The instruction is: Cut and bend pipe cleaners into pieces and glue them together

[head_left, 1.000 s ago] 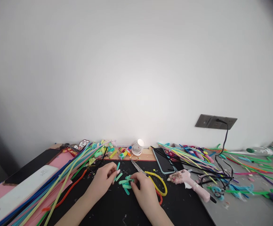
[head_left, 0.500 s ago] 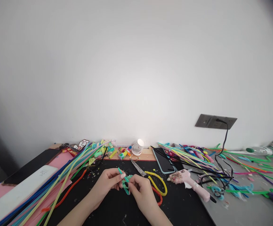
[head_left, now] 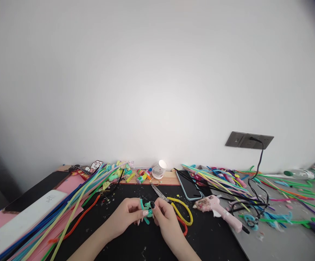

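Observation:
My left hand [head_left: 126,214] and my right hand [head_left: 165,216] meet over the black mat [head_left: 135,239] near the table's front. Between their fingertips is a small cluster of short teal pipe-cleaner pieces [head_left: 146,209]. Both hands pinch it, the left from the left side, the right from above and the right. A pair of scissors with yellow handles [head_left: 173,206] lies just right of my right hand, blades pointing back left. An orange-red pipe-cleaner loop [head_left: 184,227] shows beside my right wrist.
A long bundle of coloured pipe cleaners [head_left: 73,203] runs along the left over pink card [head_left: 0,221]. A phone [head_left: 189,185], a pink glue gun [head_left: 219,211] with black cable and more loose pipe cleaners [head_left: 282,195] fill the right. A small paper cup [head_left: 159,169] stands at the wall.
The teal pieces that lay on the mat have been gathered up. Both hands have closed together on them and now hold the cluster just above the mat.

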Demonstrator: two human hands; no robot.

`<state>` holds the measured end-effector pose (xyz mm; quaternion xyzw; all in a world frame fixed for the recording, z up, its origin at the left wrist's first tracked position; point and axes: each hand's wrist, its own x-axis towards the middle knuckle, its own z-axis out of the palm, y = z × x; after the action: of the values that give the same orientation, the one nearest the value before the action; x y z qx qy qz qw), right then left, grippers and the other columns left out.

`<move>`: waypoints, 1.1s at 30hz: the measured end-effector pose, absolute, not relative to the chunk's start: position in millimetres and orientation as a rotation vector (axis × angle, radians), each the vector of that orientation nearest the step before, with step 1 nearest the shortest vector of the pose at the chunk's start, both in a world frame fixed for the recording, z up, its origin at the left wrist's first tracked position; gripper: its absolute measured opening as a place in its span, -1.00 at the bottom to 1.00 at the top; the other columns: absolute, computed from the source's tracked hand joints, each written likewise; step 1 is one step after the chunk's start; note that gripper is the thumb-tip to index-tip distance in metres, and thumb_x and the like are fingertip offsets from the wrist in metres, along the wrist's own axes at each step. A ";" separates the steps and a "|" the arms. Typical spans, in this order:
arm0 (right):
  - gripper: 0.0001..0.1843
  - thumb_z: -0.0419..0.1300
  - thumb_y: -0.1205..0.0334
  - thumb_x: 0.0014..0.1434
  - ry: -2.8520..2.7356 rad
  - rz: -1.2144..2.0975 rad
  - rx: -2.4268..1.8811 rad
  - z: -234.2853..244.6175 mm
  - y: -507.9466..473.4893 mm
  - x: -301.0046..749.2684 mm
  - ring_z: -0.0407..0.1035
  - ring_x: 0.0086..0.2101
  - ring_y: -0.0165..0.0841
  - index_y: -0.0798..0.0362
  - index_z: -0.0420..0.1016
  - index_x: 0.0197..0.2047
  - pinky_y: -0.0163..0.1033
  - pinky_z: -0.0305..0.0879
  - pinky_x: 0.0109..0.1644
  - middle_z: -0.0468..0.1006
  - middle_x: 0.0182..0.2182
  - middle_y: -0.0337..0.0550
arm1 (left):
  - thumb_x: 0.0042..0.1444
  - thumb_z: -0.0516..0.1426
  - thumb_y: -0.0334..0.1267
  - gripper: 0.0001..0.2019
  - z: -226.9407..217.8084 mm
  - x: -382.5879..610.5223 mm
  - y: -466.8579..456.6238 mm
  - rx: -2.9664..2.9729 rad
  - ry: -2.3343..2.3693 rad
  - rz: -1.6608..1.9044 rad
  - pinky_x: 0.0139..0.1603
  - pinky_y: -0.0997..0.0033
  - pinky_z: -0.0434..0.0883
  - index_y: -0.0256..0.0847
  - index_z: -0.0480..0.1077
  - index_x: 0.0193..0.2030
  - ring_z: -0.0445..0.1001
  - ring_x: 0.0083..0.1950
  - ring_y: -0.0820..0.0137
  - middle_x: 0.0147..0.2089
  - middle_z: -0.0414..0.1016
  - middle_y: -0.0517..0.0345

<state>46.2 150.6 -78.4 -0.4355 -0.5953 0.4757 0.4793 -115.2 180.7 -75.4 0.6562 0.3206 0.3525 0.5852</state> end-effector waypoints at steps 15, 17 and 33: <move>-0.61 0.08 0.10 0.08 -1.652 1.277 -1.077 -77.1 145.7 41.1 -0.09 -0.61 -0.54 0.06 0.03 -0.64 -0.39 -0.17 -0.57 0.01 -0.68 -0.41 | -0.10 0.16 -0.18 -0.80 -76.1 -118.0 166.4 1.572 0.712 0.375 -0.60 0.58 0.14 -0.28 0.37 -0.57 0.18 -0.64 0.56 -0.64 0.29 0.27; -0.64 0.04 0.15 0.10 -1.626 1.230 -1.112 -73.4 145.6 40.5 -0.09 -0.60 -0.53 0.05 0.02 -0.64 -0.40 -0.15 -0.56 0.00 -0.67 -0.40 | -0.05 0.12 -0.19 -0.79 -73.7 -116.2 164.9 1.612 0.746 0.401 -0.57 0.57 0.13 -0.27 0.32 -0.58 0.19 -0.62 0.55 -0.63 0.27 0.28; -0.64 -0.07 0.09 0.18 -1.500 1.004 -1.247 -82.7 151.3 43.8 -0.07 -0.62 -0.52 0.03 0.01 -0.59 -0.39 -0.13 -0.57 0.02 -0.67 -0.40 | 0.19 -0.14 -0.30 -0.76 -53.3 -114.8 165.7 2.227 0.980 0.710 -0.38 0.52 0.17 -0.21 0.24 -0.45 0.22 -0.41 0.45 -0.40 0.20 0.21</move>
<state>43.8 151.3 -82.7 -0.5059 -0.6083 0.4073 0.4562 -114.8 165.7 -53.3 0.8384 0.3690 0.2674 0.2990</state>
